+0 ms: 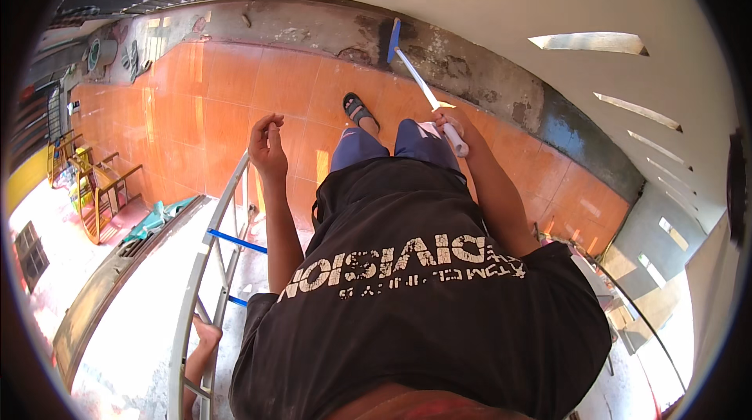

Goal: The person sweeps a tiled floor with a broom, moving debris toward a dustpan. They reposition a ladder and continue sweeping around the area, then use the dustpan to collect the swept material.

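Your right hand wraps the white-handled tool; your left hand hovers, loosely curled. The tool's long axis slants forward-left, its blue head farthest from you.

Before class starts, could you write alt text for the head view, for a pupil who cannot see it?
The person's right hand grips a blue-headed pole tool that extends over orange tiles to a stained grey strip. The left hand is empty, near a silvery ladder.
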`<control>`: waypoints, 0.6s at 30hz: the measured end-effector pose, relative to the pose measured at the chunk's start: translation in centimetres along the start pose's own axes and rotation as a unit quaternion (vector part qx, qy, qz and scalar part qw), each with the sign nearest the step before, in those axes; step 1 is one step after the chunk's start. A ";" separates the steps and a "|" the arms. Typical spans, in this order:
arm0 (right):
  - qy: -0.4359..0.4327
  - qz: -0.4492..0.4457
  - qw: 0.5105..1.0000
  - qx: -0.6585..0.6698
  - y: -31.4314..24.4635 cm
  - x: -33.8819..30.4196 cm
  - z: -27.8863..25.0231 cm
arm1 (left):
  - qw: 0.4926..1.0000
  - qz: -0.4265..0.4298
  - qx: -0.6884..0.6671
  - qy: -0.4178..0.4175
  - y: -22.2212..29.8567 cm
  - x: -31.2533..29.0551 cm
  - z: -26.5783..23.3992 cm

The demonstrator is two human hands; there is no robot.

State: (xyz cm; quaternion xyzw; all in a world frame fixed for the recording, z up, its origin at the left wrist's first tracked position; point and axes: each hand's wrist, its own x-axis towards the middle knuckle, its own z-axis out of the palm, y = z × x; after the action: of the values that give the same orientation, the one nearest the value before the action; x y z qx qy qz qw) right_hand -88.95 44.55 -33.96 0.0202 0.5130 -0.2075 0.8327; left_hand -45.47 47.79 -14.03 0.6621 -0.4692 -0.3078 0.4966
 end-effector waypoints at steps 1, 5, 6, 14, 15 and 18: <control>0.012 -0.017 0.998 -0.059 0.3 -2.7 0.2 | 1.000 0.000 0.004 -0.011 -0.5 1.4 -0.8; 0.195 -0.102 0.960 -0.171 2.1 -11.7 0.6 | 0.999 0.005 -0.006 -0.038 -1.3 5.3 -2.5; 0.252 -0.092 0.945 -0.190 2.5 -12.5 0.3 | 0.999 0.007 -0.016 -0.036 -1.3 5.7 -2.7; 0.363 -0.188 0.823 -0.394 0.5 4.5 -3.9 | 0.995 -0.006 -0.013 -0.096 0.0 5.6 -2.2; 0.395 -0.156 0.797 -0.429 -0.6 7.2 -3.2 | 0.995 0.000 -0.008 -0.102 0.2 5.4 -2.4; 0.382 -0.087 0.769 -0.505 -3.8 13.1 2.1 | 0.993 0.014 0.009 -0.121 0.7 5.4 -2.7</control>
State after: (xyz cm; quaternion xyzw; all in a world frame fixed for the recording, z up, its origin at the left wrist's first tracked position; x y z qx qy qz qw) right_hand -83.51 36.29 -43.62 -0.3700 0.8194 0.0344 0.4364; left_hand -41.30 43.75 -12.20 0.6178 -0.5378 -0.3741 0.4349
